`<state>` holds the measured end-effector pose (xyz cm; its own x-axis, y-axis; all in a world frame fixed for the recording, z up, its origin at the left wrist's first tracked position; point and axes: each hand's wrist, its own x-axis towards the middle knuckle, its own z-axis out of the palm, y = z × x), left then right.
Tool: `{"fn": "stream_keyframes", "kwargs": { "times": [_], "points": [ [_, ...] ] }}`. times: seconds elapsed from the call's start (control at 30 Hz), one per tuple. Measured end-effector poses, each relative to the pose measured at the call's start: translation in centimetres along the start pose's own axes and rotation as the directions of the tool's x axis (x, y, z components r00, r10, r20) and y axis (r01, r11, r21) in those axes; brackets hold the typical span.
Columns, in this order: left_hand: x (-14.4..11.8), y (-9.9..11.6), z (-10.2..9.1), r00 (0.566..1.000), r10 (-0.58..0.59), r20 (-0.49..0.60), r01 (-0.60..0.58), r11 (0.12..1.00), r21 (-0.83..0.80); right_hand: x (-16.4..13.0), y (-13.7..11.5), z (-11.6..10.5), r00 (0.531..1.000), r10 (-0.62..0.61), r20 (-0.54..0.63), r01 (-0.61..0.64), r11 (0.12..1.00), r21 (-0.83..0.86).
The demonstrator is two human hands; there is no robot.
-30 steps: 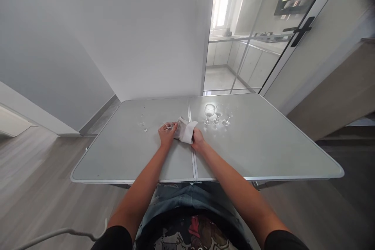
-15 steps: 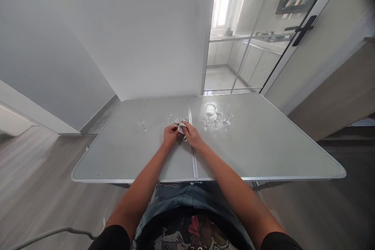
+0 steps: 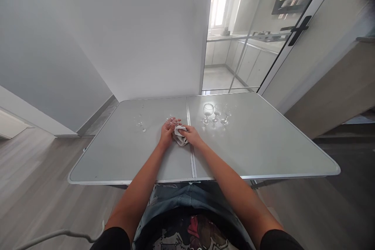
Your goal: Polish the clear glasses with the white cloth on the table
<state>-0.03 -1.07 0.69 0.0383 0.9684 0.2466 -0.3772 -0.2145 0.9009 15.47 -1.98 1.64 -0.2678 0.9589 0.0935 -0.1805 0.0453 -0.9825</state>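
Note:
My left hand (image 3: 167,132) grips a small clear stemmed glass (image 3: 170,119) over the middle of the grey folding table (image 3: 258,152). My right hand (image 3: 189,134) presses a bunched white cloth (image 3: 180,136) against that glass. Both hands meet just left of the table's centre seam. Most of the glass is hidden by my fingers and the cloth.
Three clear stemmed glasses (image 3: 216,113) stand in a row on the right half of the table. Another small glass (image 3: 140,122) stands on the left half. A glass sliding door (image 3: 263,31) lies beyond the table, and a white cable (image 3: 52,236) hangs at the lower left.
The cloth lay spread out under my right hand; now it is bunched small against the glass. My right hand moved left toward my left hand, which lifted the glass slightly.

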Motion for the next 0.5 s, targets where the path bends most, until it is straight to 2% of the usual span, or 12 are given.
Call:
{"fn": "stream_keyframes", "kwargs": {
  "times": [0.1,0.2,0.27,0.33,0.4,0.43,0.5],
  "points": [
    [-0.24,0.26,0.27,1.000,-0.006,0.002,0.006,0.998,-0.068,-0.03,0.05,-0.04,0.976,0.189,0.112,-0.213,0.941,0.263],
    [-0.39,0.36,0.48,1.000,0.006,-0.004,-0.006,0.997,-0.071,-0.22,-0.10,-0.16,0.955,0.239,0.173,-0.285,0.902,0.323],
    [-0.37,0.35,0.55,0.999,0.026,-0.018,-0.028,0.997,-0.067,-0.40,-0.23,-0.11,0.976,0.189,0.109,-0.209,0.951,0.229],
    [-0.29,0.33,0.58,0.998,0.056,-0.027,-0.057,0.996,-0.068,-0.58,-0.36,0.07,0.999,0.031,-0.005,-0.031,0.999,0.018],
    [-0.23,0.34,0.60,0.996,0.081,-0.026,-0.083,0.995,-0.063,-0.72,-0.43,0.27,0.980,-0.179,-0.083,0.159,0.966,-0.206],
    [-0.22,0.38,0.60,0.996,0.088,-0.023,-0.089,0.994,-0.058,-0.76,-0.42,0.34,0.963,-0.252,-0.100,0.216,0.935,-0.280],
    [-0.23,0.47,0.53,0.997,0.076,-0.013,-0.076,0.996,-0.040,-0.75,-0.29,0.40,0.956,-0.275,-0.101,0.231,0.919,-0.321]
  ]
}}
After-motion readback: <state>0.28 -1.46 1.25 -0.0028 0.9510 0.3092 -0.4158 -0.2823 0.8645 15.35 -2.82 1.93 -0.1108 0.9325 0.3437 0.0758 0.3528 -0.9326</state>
